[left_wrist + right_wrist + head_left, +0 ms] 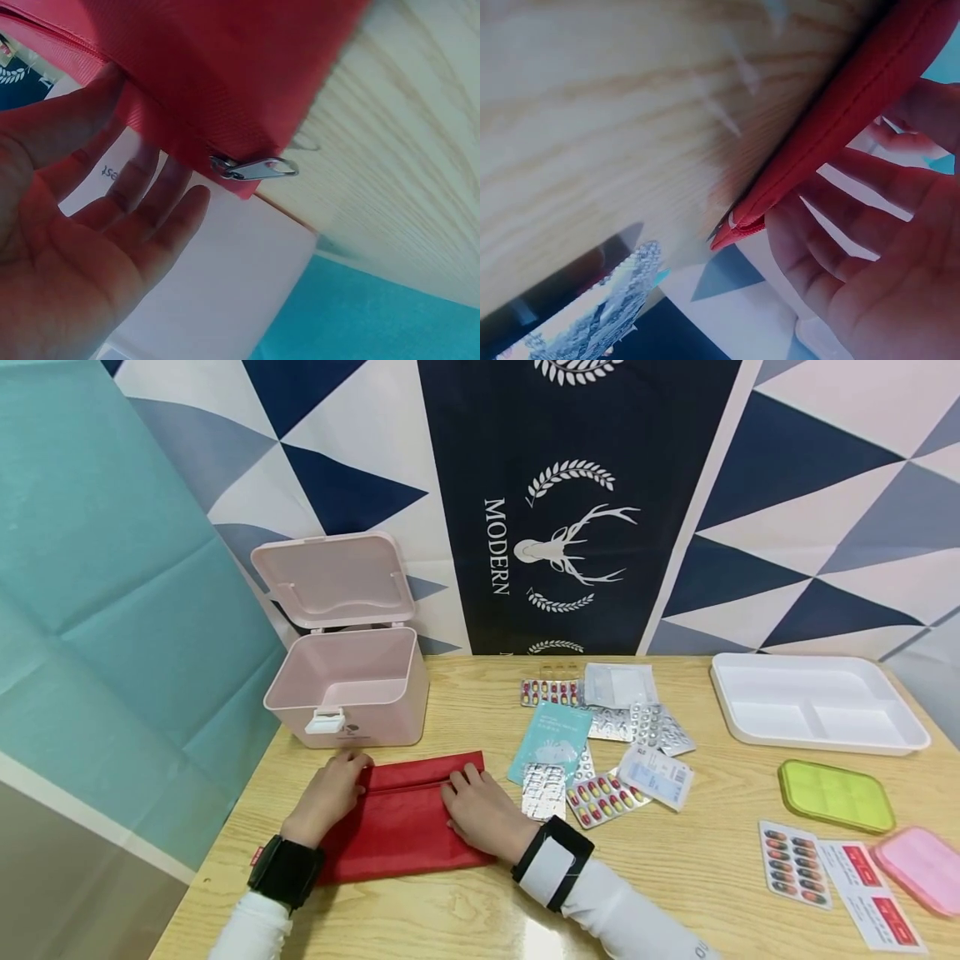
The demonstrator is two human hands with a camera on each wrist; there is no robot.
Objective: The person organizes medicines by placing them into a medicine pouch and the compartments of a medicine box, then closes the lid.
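A flat red zip pouch lies on the table, its zipper running across near the far edge. My left hand is at its far left corner; the thumb presses on the pouch by the zipper line, and the other fingers reach past the edge. A metal zipper pull hangs at that corner. On the right part of the pouch rests my right hand, with extended fingers touching it near the zipper. Whether the zipper is parted is hard to tell.
Behind the pouch stands a pink lidded box, lid raised. Several blister packs and a teal sachet lie to the right. Farther right are a white tray, a green case, a pink case and a capsule pack.
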